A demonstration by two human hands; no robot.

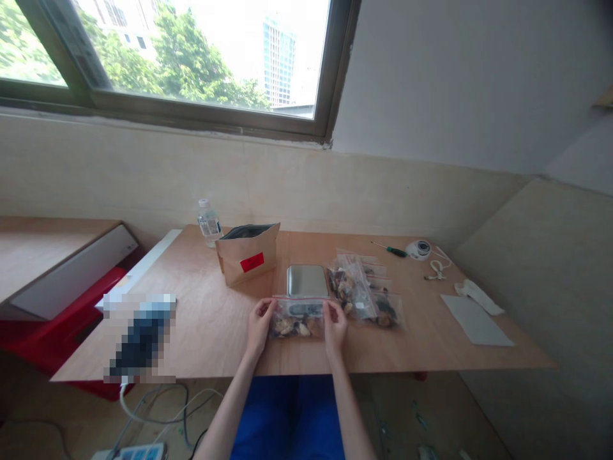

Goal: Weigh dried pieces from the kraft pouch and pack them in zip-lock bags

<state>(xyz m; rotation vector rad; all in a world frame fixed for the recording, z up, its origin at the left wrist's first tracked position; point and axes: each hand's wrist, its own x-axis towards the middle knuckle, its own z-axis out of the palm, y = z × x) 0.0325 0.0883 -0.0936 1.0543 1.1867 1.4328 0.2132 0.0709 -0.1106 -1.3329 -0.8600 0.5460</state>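
Between my hands is a clear zip bag (297, 327) with brownish and pale dried pieces in its lower part. My left hand (262, 319) pinches its upper left corner, and my right hand (336, 321) pinches the upper right corner. The bag's red-lined top edge runs straight between them. Just behind it lies a small digital scale (307, 280) with a silver plate; its lower part shows through the bag. To the right, several similar filled zip bags (354, 285) lie heaped and overlapping. A brown paper pouch (249, 262) with a red label stands open behind my left hand.
A water bottle (209, 223) stands behind the pouch. At the back right are a screwdriver (395, 252) and a white dome camera (419, 250) with a cable. A white sheet (476, 321) lies near the right edge. A pixelated dark object (141, 342) lies at the left.
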